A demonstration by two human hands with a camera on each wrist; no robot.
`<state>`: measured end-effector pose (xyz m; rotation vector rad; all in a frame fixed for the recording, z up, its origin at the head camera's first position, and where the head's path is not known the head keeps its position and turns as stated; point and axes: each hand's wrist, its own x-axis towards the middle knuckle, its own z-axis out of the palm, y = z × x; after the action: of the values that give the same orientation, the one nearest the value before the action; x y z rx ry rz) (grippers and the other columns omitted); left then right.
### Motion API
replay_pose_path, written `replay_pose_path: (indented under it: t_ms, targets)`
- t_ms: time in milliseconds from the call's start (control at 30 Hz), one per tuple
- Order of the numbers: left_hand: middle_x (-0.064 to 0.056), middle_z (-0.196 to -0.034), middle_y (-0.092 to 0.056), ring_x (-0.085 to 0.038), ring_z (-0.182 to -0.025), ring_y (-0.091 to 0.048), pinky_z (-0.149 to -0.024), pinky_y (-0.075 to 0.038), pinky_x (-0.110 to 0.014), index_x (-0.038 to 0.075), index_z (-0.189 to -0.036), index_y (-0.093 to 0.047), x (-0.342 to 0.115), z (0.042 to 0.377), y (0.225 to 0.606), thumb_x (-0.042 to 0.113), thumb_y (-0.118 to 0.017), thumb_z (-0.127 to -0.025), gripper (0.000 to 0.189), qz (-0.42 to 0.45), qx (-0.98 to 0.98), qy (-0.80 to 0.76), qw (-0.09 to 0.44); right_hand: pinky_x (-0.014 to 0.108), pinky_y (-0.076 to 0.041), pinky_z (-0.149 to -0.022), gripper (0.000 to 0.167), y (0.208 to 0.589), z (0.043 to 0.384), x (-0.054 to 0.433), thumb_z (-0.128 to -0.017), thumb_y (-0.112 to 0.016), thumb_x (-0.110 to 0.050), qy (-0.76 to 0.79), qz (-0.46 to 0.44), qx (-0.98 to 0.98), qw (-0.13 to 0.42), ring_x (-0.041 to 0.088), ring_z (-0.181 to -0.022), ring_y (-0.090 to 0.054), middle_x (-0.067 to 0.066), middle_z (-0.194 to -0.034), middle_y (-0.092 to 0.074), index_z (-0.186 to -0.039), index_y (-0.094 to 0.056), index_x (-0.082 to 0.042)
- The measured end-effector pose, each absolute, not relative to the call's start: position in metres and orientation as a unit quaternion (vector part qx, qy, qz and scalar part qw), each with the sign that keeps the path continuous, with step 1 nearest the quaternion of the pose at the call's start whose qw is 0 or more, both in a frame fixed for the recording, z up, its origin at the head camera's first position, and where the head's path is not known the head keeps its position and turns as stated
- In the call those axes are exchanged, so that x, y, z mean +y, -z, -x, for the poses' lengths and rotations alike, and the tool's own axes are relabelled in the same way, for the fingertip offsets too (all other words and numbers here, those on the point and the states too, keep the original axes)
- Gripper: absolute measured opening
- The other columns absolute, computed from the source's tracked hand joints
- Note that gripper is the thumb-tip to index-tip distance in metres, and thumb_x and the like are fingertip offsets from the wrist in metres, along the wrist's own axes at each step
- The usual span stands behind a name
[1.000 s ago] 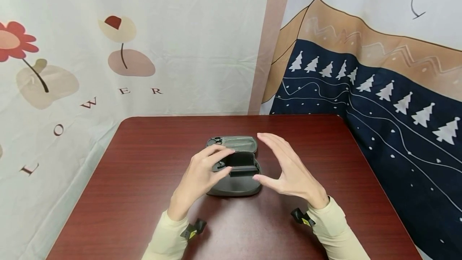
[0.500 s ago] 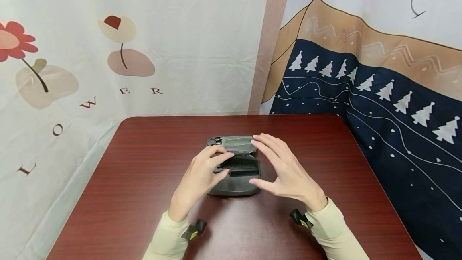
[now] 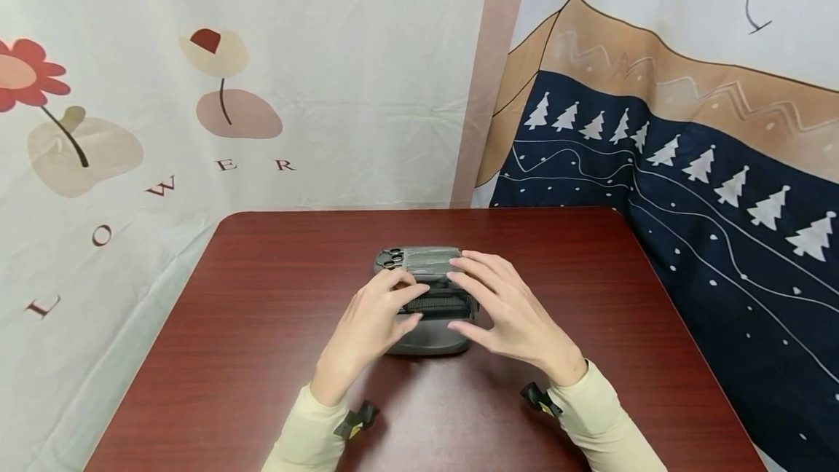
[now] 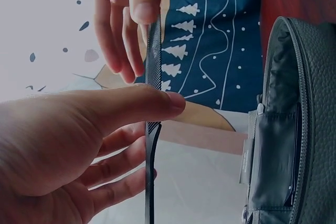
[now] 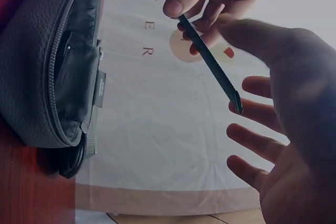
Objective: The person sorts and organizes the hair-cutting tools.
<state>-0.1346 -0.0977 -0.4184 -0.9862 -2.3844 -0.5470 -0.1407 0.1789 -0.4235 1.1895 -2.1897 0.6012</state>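
My left hand (image 3: 370,319) pinches a dark comb (image 4: 154,61) between thumb and fingers; the thumb lies across it near where the teeth meet the slim handle. In the head view the comb is raised in front of an open grey zip case (image 3: 429,341), with its teeth showing. My right hand (image 3: 514,315) is at the comb's toothed end, its fingers spread and thumb apart. In the right wrist view the comb's tip (image 5: 237,104) overlaps a right fingertip; whether they touch I cannot tell. Part of the case is hidden behind both hands.
The case stands on a reddish-brown table (image 3: 275,326), its lid (image 3: 432,259) folded back away from me. Dark round loops (image 3: 393,257) show at the lid's left end. A printed curtain (image 3: 367,93) hangs behind the table.
The comb has turned so its row of teeth shows in the head view. My right hand has moved left, closer to the comb. My left hand has shifted slightly right.
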Motion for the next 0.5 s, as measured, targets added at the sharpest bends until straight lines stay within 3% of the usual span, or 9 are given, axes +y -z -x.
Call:
replay_pose_path:
  t_ms: [267, 500]
  targets:
    - [-0.004, -0.109, -0.074, -0.024, -0.101, -0.072, -0.085, -0.067, -0.038, 0.009, -0.115, -0.087, -0.0976, 0.1334, 0.4189, 0.01, -0.107, -0.073, 0.046, 0.359, -0.878, 0.202, 0.244, 0.045, -0.059, -0.11, 0.055, 0.4254, 0.1413, 0.179, -0.085, -0.101, -0.021, -0.22, -0.447, -0.817, 0.292, 0.027, -0.123, -0.073, 0.01, -0.138, -0.077, -0.132, -0.077, -0.006]
    - [-0.003, -0.109, -0.074, -0.024, -0.103, -0.073, -0.087, -0.067, -0.038, 0.01, -0.115, -0.087, -0.0977, 0.1327, 0.4181, 0.011, -0.106, -0.073, 0.046, 0.357, -0.88, 0.2, 0.242, 0.042, -0.062, -0.105, 0.041, 0.4259, 0.1411, 0.1792, -0.087, -0.099, -0.016, -0.231, -0.455, -0.81, 0.287, 0.027, -0.118, -0.075, 0.009, -0.129, -0.08, -0.122, -0.081, -0.004]
